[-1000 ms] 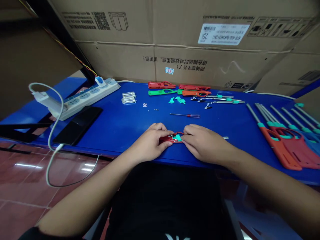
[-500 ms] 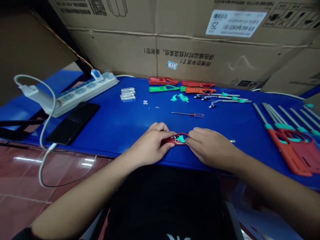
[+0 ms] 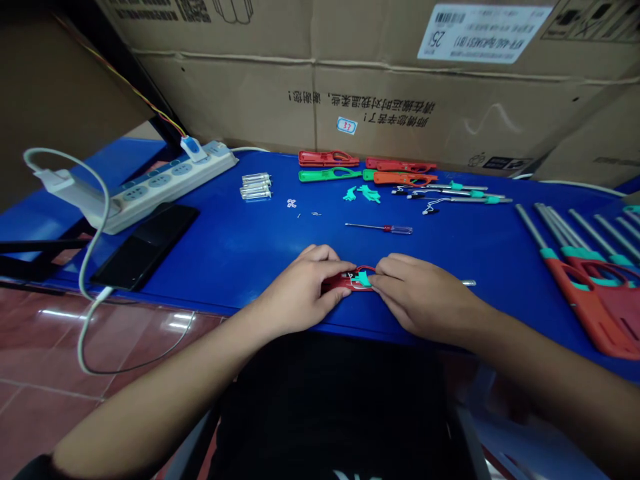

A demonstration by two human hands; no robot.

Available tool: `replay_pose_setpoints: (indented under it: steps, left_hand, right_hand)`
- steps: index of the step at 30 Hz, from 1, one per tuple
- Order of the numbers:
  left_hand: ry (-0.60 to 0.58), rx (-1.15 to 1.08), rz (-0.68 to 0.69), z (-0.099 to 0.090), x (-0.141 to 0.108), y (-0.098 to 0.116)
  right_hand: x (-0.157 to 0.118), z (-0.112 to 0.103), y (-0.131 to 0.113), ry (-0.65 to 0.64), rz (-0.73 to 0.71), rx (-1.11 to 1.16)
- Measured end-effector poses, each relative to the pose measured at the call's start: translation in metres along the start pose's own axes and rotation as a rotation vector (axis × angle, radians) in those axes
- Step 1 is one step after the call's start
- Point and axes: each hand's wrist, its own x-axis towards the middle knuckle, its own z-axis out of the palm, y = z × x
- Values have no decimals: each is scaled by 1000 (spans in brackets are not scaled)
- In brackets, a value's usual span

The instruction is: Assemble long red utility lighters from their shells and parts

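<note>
Left hand (image 3: 306,290) and right hand (image 3: 420,290) both grip one red casing (image 3: 334,283), one teal piece (image 3: 362,279) between them.

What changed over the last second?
Only the camera's view shifted; nothing visibly moved on the table, was picked up or let go. Unchanged: left hand holding the red case, right hand at its other end, screwdriver lying beyond.

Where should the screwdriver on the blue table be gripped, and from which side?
Probably by its clear handle, from above, with the right hand: the screwdriver lies flat, its thicker handle towards the right, its thin metal shaft pointing left.
</note>
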Motion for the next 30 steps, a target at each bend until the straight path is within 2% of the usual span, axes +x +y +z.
replay_pose_setpoints:
  steps: [3,7,13,17,23,30]
  left_hand:
    - [56,-8,8,2,-5,4]
    - [45,39,47,6,-8,6]
    - [-17,-27,-20,3,-7,6]
    - [-51,-73,-44,0,-5,7]
    - [-64,-75,-51,-2,-7,7]
    - [-66,-75,-42,-2,-7,5]
  right_hand:
    - [0,-7,3,-43,59,162]
    - [-1,-14,9,-62,138,393]
    - [-4,-16,15,-131,120,482]
    - [-6,-18,21,-103,143,585]
    - [-14,-23,34,-11,233,515]
    - [-11,-14,27,-24,135,507]
